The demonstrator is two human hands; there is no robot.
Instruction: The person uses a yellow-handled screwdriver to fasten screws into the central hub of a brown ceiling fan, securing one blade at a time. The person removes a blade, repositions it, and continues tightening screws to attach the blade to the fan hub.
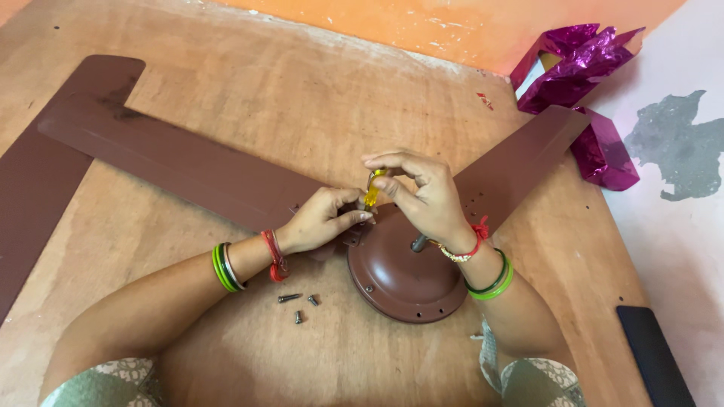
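A brown ceiling fan lies on a wooden board, its round motor housing (403,275) near me with a short shaft (418,243) sticking up. A long blade (173,162) runs left from the housing, and another blade (520,162) runs to the upper right. My right hand (418,192) grips the yellow handle of a screwdriver (371,194) held upright at the housing's upper-left edge. My left hand (320,218) pinches the lower part of the screwdriver where the left blade meets the housing. The tip is hidden by my fingers.
Three loose screws (298,305) lie on the wooden board (302,98) just left of the housing. A third blade (38,173) lies at the far left. Crumpled magenta foil wrapping (581,75) sits at the upper right. A dark flat object (652,354) lies at the lower right.
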